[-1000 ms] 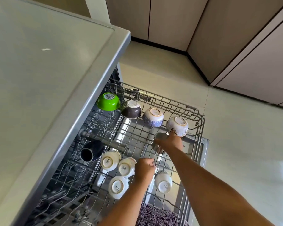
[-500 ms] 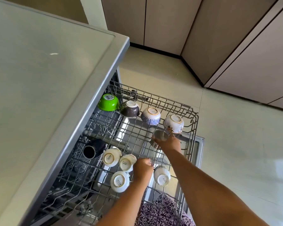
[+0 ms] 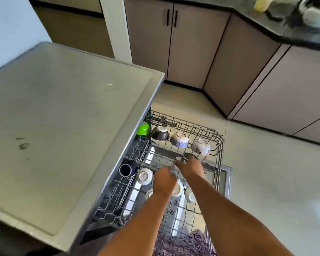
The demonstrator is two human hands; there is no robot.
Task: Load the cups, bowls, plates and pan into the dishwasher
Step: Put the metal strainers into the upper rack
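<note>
The dishwasher's upper wire rack [image 3: 219, 145] stands pulled out beneath a steel countertop. Along its far row, upside down, sit a green bowl [image 3: 143, 128], a dark bowl [image 3: 160, 134], a blue patterned bowl [image 3: 179, 139] and a floral bowl [image 3: 201, 146]. My right hand [image 3: 191, 168] grips a small steel cup [image 3: 187, 155] just in front of the floral bowl. My left hand [image 3: 163, 179] hangs over the rack's middle with its fingers curled down among the wires; what they hold is hidden. Several white cups [image 3: 144, 176] sit upside down around it, and a dark blue mug [image 3: 126, 169] lies further left.
The steel countertop [image 3: 63, 126] overhangs the rack's left side and hides part of the green bowl. The open dishwasher door [image 3: 226, 182] lies below the rack. Beige cabinets [image 3: 188, 48] line the far wall and right side. A purple patterned cloth [image 3: 183, 242] is near my arms.
The camera has tilted up and drawn back, showing more cabinets. My left hand has shifted forward, closer to my right hand. The right hand still grips the steel cup in the same spot.
</note>
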